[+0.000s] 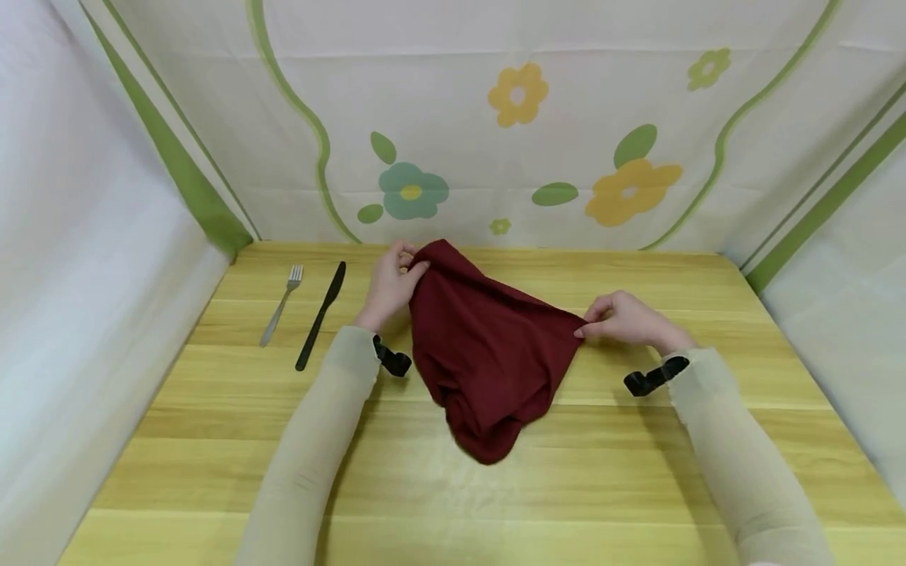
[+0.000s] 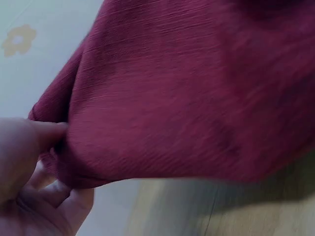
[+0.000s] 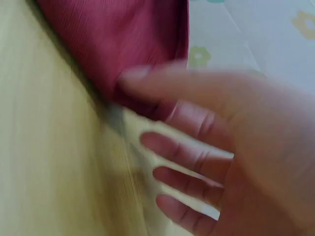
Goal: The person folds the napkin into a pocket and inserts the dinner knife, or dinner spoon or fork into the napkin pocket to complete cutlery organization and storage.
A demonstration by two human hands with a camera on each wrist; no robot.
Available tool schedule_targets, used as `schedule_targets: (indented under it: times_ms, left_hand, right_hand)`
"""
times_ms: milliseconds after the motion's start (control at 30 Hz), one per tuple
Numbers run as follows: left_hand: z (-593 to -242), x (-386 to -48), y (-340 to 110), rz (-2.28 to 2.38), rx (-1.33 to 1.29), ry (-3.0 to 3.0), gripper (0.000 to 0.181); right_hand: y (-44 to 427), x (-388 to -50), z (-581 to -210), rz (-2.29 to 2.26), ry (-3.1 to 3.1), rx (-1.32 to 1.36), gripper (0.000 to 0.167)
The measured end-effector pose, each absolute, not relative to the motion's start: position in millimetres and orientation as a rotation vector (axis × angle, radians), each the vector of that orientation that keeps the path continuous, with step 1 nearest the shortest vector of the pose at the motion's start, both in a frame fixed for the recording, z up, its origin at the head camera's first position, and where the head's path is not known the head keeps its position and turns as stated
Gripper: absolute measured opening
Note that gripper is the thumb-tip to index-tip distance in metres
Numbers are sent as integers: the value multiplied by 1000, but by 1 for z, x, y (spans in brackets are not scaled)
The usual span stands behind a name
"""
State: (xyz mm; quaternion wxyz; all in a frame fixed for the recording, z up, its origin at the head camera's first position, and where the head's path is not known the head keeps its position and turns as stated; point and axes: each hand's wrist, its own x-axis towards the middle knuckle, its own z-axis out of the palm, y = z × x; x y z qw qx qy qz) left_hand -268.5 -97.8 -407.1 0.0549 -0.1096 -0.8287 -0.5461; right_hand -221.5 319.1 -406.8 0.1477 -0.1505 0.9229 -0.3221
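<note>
A dark red cloth (image 1: 488, 354) hangs bunched and partly spread between my two hands, its lower folds over the middle of the table. My left hand (image 1: 392, 284) pinches its upper left corner between thumb and fingers; the left wrist view shows the cloth (image 2: 162, 98) falling away from that grip. At the right corner, my right hand (image 1: 630, 321) pinches the fabric between thumb and index finger. In the right wrist view the other fingers of the right hand (image 3: 246, 142) are spread below the cloth's tip (image 3: 128, 54). Folds hide the cloth's other corners.
On the wooden table (image 1: 212, 448), left of the cloth, lie a silver fork (image 1: 281, 306) and a black knife (image 1: 322, 314), side by side. A white curtain with flowers (image 1: 453, 118) closes off the back edge, and white sheets flank both sides.
</note>
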Motion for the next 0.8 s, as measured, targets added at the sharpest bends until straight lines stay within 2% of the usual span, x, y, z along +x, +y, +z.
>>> schedule_targets:
  times_ms: [133, 300, 600, 800]
  left_hand:
    - [-408, -270, -105, -1616, -218, -2458, 19]
    - [-405, -270, -114, -1575, -103, -2418, 21]
    - [-390, -261, -128, -1540, -140, -2422, 26]
    - [-387, -263, -139, -1535, -100, -2370, 27]
  right_hand:
    - [318, -218, -409, -1013, 2577, -432, 21]
    - [312, -211, -409, -1129, 2469, -545, 16]
    - [320, -202, -386, -1509, 2428, -564, 22]
    - [325, -196, -382, -1368, 2389, -466, 22]
